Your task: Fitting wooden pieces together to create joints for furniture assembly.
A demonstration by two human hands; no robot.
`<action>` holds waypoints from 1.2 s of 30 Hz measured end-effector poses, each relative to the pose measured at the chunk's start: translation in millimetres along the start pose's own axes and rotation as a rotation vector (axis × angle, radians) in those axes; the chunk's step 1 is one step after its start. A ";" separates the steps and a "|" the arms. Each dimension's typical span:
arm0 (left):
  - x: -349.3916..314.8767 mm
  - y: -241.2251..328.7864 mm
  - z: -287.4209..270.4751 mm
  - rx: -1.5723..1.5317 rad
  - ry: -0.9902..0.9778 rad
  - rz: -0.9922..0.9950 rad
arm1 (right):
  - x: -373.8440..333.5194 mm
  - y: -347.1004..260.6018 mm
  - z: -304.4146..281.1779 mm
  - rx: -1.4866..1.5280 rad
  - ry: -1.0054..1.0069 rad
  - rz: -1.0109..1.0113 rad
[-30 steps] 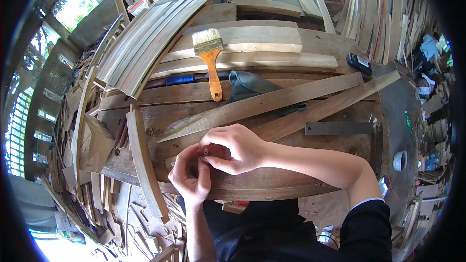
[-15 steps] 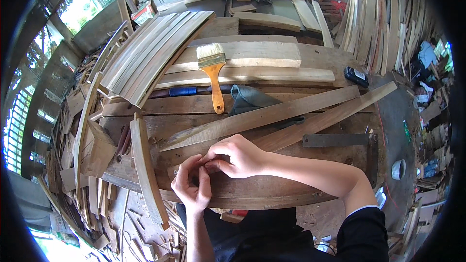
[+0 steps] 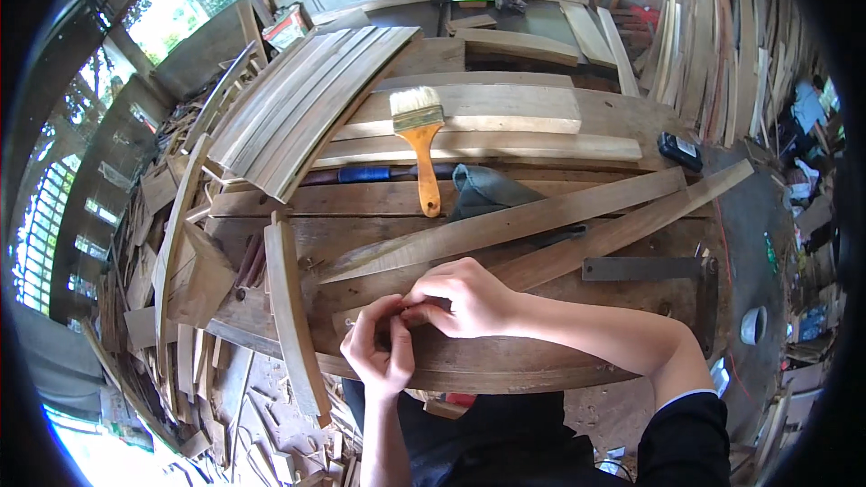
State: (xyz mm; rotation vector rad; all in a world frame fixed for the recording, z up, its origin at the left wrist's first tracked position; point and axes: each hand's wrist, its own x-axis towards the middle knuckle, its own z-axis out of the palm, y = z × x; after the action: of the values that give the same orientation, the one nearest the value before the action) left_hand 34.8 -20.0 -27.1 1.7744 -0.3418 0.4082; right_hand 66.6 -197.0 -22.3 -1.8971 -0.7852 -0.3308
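The left hand [image 3: 379, 347] and right hand [image 3: 465, 299] meet over the bench [image 3: 505, 362], fingers curled; whether they grasp something small, I cannot tell. Just beyond them lies a tapered board [image 3: 510, 227], probably stiff and light, best held by its 2 edges.

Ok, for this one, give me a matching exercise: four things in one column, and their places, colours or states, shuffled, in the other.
Things:
1. Paintbrush
2. Metal square
3. Cloth
4. Right hand

Descriptions:
A. Grey-green and bunched up
B. Fingertips close against those of the left hand
C. Orange handle pointing toward the person
D. Dark and L-shaped, at the right of the workbench

Pairs: 1-C, 2-D, 3-A, 4-B.
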 end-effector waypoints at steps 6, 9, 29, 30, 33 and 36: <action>0.2 -4.2 -6.2 0.053 0.016 0.058 | 1.2 -3.4 3.5 -0.017 -0.052 -0.003; 0.0 -3.2 -4.9 0.024 -0.002 0.040 | -0.3 -4.6 2.8 -0.016 -0.059 -0.002; -1.0 -1.6 -5.9 0.108 0.039 0.027 | 4.7 -2.1 0.1 0.063 -0.127 0.128; 0.3 -1.1 -5.3 0.129 0.025 0.058 | 5.1 -3.0 -0.7 0.065 -0.131 0.129; 3.1 1.7 -1.9 0.150 0.025 0.106 | 5.7 -4.8 -0.9 0.016 -0.131 0.129; 6.3 3.8 -0.6 0.161 0.032 0.147 | 4.1 -3.0 1.7 -0.019 -0.107 0.097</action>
State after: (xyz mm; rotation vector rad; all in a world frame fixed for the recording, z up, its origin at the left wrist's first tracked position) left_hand 38.7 -20.4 -20.9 1.9037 -0.4280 0.5814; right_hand 67.5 -193.1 -18.7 -1.9764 -0.7601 -0.1782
